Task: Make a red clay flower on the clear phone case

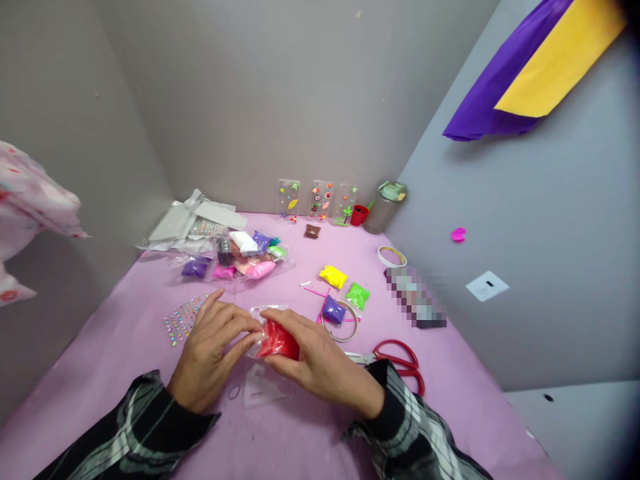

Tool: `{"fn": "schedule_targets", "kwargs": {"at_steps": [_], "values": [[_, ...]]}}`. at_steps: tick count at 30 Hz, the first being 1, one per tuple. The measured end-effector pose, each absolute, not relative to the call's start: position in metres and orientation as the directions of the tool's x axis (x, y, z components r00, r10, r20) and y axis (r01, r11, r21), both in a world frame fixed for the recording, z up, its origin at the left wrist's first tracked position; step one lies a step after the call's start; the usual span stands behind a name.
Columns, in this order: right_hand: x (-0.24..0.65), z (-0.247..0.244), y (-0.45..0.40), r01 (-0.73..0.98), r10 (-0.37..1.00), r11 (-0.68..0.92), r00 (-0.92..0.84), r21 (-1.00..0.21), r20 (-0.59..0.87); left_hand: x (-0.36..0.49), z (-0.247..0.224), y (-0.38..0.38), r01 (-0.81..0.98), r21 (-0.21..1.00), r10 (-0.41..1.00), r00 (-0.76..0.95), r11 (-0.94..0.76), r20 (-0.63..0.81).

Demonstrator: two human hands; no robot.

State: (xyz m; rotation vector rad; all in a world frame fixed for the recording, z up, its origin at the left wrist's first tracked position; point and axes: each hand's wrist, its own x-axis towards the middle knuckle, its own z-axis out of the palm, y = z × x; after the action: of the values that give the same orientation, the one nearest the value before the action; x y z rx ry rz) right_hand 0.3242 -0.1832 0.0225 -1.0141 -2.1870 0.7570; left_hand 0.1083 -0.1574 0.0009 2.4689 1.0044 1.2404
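A small clear packet of red modelling clay (278, 341) is held up between both hands over the pink table. My left hand (213, 350) pinches the packet's clear plastic edge between thumb and fingertips. Around the clay itself, my right hand (317, 357) is closed with thumb below and fingers on top. Beneath them lies a clear phone case (267, 389), partly hidden by the hands. A dark hair-tie-like ring (234, 391) rests beside it. Left of my left hand is a sheet of stick-on gems (183, 320).
Red-handled scissors (400, 363) lie right of my right hand. Beyond are yellow (333, 277), green (358, 296) and purple (333, 310) clay packets and a tape roll (355, 327). Bagged clay (250, 257) sits back left. Decorated cases (321, 201) and a bottle (385, 208) stand behind.
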Motion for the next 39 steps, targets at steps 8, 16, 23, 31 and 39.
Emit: {"fn": "schedule_targets", "kwargs": {"at_steps": [8, 16, 23, 31, 39], "values": [[0.320, 0.020, -0.184, 0.500, 0.779, 0.599, -0.546, -0.626, 0.309, 0.114, -0.001, -0.159, 0.581, 0.331, 0.648, 0.508, -0.744, 0.568], [0.320, 0.016, -0.185, 0.513, 0.754, 0.638, -0.565, -0.574, 0.334, 0.113, -0.001, -0.159, 0.525, 0.319, 0.601, 0.549, -0.789, 0.582], [0.321, 0.016, -0.183, 0.525, 0.766, 0.632, -0.531, -0.570, 0.361, 0.115, 0.000, -0.161, 0.446, 0.633, 0.771, 0.438, -0.633, 0.463], [0.322, 0.014, -0.181, 0.555, 0.778, 0.627, -0.485, -0.547, 0.400, 0.113, 0.004, -0.162, 0.366, 0.786, 0.852, 0.372, -0.499, 0.368], [0.323, 0.010, -0.180, 0.553, 0.768, 0.640, -0.468, -0.534, 0.437, 0.101, 0.001, -0.155, 0.394, 0.618, 0.731, 0.422, -0.681, 0.537]]}}
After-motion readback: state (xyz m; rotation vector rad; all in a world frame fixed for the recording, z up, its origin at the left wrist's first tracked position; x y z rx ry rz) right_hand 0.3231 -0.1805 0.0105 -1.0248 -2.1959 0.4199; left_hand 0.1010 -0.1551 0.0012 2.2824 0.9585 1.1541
